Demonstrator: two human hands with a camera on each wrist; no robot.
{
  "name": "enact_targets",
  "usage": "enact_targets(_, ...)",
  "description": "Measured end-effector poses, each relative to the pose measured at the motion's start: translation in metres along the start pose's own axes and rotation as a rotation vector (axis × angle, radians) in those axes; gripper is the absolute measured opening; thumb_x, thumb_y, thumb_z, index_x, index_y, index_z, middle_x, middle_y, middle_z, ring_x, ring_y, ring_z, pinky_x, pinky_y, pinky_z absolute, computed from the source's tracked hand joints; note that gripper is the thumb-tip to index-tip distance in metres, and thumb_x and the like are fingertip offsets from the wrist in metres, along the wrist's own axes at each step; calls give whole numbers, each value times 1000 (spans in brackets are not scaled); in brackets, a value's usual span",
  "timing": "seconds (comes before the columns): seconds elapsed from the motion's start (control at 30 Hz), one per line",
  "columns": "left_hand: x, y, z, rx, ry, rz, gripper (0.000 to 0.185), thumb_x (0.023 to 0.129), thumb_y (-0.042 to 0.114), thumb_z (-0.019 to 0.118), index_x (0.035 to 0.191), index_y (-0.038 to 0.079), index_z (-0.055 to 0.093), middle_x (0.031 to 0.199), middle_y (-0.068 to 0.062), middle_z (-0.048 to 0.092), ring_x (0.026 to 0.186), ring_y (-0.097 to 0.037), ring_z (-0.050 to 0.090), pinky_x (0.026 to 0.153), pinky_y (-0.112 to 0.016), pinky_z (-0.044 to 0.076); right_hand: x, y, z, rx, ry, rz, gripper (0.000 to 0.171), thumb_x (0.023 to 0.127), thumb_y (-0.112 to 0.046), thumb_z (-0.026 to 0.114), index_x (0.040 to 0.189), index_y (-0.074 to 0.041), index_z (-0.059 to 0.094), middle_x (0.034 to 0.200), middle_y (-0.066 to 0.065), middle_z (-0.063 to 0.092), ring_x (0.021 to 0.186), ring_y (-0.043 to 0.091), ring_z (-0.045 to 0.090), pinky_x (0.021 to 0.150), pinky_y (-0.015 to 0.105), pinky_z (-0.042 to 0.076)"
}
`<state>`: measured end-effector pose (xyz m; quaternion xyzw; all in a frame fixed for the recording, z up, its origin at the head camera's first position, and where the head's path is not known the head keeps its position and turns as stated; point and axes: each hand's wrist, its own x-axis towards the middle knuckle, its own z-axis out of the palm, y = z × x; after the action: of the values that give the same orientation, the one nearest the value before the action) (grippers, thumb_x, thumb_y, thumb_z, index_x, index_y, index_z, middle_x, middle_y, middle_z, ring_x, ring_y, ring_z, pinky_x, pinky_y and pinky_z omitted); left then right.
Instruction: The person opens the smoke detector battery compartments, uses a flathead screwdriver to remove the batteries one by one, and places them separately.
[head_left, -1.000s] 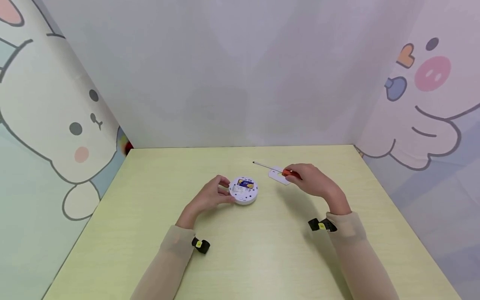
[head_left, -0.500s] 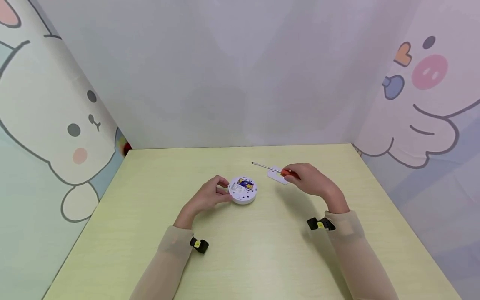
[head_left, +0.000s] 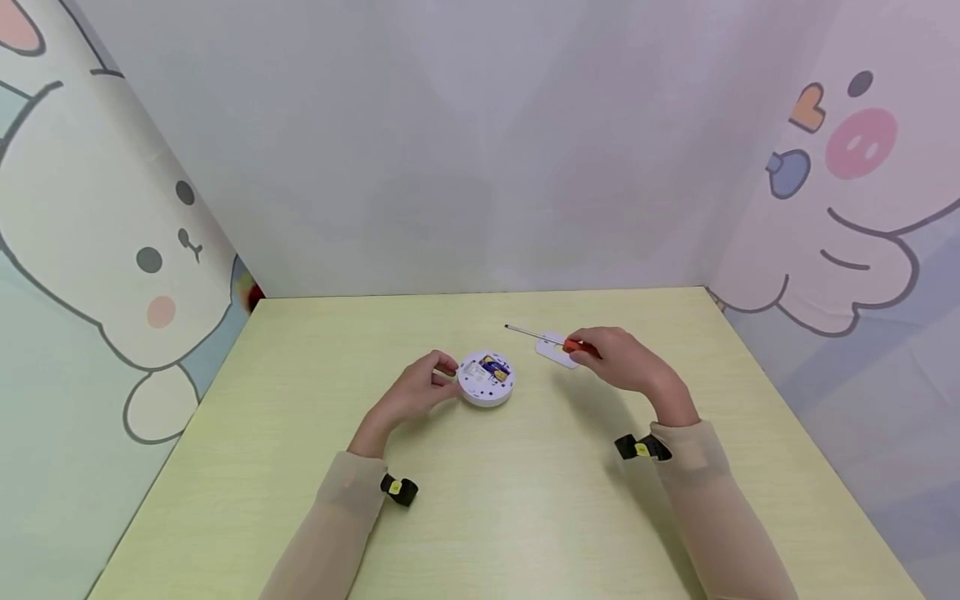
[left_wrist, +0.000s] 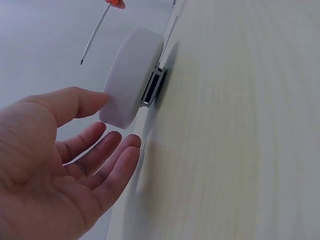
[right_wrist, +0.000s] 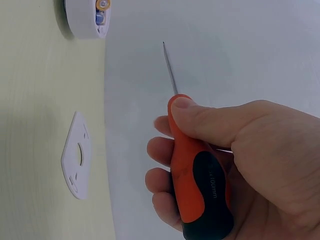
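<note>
A round white battery-powered unit like a smoke alarm (head_left: 474, 392) sits mid-table, battery side up. My left hand (head_left: 420, 387) is at its left rim. In the left wrist view the thumb (left_wrist: 90, 102) touches the unit's side wall (left_wrist: 131, 75), while the other fingers curve loosely beside the edge. A dark, white-framed part (left_wrist: 152, 87) shows on its underside. My right hand (head_left: 622, 358) grips a screwdriver with an orange and black handle (right_wrist: 187, 165), thumb along the handle. Its thin metal shaft (right_wrist: 170, 70) points left, raised above the table.
A flat white mounting plate (right_wrist: 69, 160) with a central hole and slots lies on the table beneath the screwdriver. The pale wooden table (head_left: 480, 517) ends at a light grey backdrop (head_left: 480, 167). Cartoon-printed side panels (head_left: 82, 217) stand left and right.
The round unit has turned clockwise, its battery now at a steeper slant. My left thumb has slid back and up along its rim. The right hand and screwdriver hold nearly still.
</note>
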<state>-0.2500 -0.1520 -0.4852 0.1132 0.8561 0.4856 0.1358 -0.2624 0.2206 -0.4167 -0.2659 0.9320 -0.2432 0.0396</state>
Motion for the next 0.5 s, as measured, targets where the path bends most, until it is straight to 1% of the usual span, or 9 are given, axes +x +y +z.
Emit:
enact_targets(0.2,0,-1,0,3,0,12,38,102,20,74,135,11,60,132,-7,65,123,-26,66,106,-45,55,0,-1,0,3,-2,0,19,106,-14,67,122,-4,72,98,1,70,79,16,55,74,36,47)
enact_targets(0.4,-1,0,-1,-3,-12,36,48,100,19,76,143,10,58,133,-7,64,122,-25,66,105,-44,55,0,-1,0,15,-7,3,19,107,-14,66,121,-3,72,99,5,71,79,17,55,73,36,47)
enact_targets(0.5,0,0,-1,-12,-23,53,53,98,17,79,146,9,57,133,-8,64,121,-25,67,104,-43,56,-1,-1,0,15,-7,8,20,107,-14,66,122,-4,72,100,5,72,80,17,55,73,36,47)
